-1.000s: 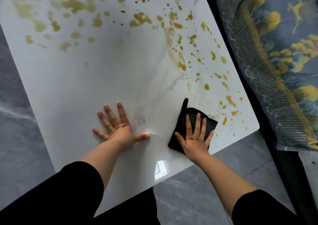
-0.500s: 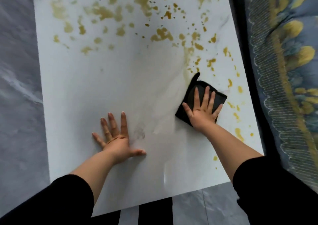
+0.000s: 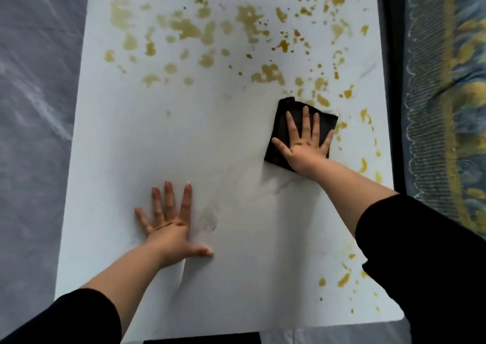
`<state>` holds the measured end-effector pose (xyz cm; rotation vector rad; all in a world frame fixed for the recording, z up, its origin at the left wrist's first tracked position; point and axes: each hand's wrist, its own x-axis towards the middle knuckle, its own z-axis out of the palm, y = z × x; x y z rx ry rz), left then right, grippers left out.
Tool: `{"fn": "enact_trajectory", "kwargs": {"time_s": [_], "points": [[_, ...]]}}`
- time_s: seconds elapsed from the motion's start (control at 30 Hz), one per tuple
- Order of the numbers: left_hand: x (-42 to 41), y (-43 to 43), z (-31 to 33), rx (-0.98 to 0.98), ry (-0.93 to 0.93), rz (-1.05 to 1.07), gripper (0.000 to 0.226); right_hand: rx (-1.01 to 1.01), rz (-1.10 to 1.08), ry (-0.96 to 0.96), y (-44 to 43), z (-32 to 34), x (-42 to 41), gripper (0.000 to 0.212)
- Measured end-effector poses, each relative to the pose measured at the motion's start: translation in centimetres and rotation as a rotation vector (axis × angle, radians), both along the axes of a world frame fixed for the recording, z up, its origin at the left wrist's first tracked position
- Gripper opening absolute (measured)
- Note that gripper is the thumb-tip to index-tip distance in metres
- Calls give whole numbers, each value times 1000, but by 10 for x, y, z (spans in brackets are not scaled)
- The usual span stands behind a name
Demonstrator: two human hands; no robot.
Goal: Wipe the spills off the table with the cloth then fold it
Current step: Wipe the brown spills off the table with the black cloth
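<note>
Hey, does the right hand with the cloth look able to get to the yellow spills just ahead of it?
Probably yes. The right hand lies flat on the black cloth, whose far edge is right beside the nearest yellow spills, and nothing stands on the white table between them.

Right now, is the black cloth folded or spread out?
Looks folded: the cloth is a small pad barely wider than the right hand pressing it.

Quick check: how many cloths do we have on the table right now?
1. The black folded cloth lies right of centre on the white table, pressed flat under the right hand, at the near edge of the yellow spills. No other cloth shows.
</note>
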<state>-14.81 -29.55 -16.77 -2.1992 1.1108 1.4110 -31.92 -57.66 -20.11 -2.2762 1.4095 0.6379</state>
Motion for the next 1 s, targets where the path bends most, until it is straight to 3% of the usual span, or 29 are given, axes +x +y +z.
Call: {"fn": "enact_trajectory", "kwargs": {"time_s": [0.13, 0.37, 0.77, 1.0], "points": [[0, -1, 3, -4, 8, 8, 148, -5, 15, -16, -3, -1, 2, 77], [0, -2, 7, 22, 20, 5, 148, 52, 108, -41, 66, -1, -34, 69], [2, -2, 1, 29, 30, -1, 148, -40, 69, -37, -38, -2, 74, 76], [4, -3, 3, -2, 38, 3, 148, -51, 55, -49, 0, -3, 55, 75]]}}
